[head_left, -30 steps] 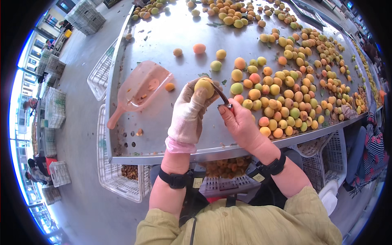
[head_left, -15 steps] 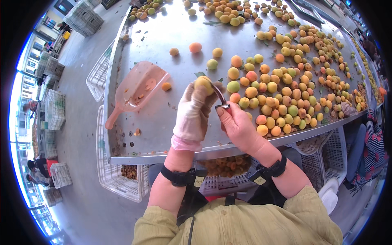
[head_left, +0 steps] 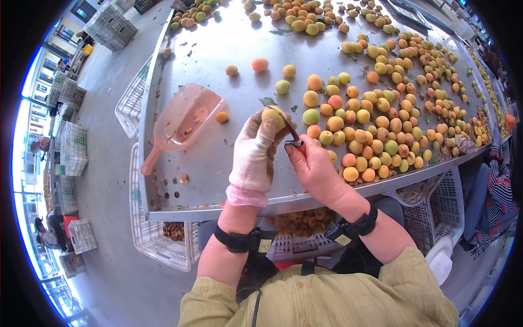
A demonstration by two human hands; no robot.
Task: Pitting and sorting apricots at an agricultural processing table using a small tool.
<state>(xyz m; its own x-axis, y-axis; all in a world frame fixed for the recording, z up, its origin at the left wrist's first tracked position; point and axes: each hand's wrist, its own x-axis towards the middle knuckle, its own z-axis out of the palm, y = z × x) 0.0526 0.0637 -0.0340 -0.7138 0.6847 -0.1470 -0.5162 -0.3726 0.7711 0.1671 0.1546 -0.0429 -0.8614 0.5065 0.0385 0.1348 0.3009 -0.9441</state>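
My left hand (head_left: 251,155), in a whitish knit glove with a pink cuff, is closed round a yellow apricot (head_left: 272,114) above the metal table. In my bare right hand (head_left: 321,170) is a small red-handled knife (head_left: 295,143). Its narrow metal blade reaches up against the apricot's right side, where a dark line shows on the skin; how deep the blade sits is hidden. Several loose apricots (head_left: 360,147) in yellow, green and orange lie just right of my hands. A green leaf (head_left: 267,101) lies beyond the held fruit.
A translucent pink scoop (head_left: 182,117) with scraps in it lies on the table's left. The raised metal rim (head_left: 283,204) runs along the near side. Below stand white plastic crates (head_left: 143,231), and apricot pieces (head_left: 303,222) fill one under the edge. A person in patterned clothing (head_left: 498,188) is at right.
The knife and my right hand have shifted slightly left and down. The held apricot has turned a little, and a dark line now shows on it.
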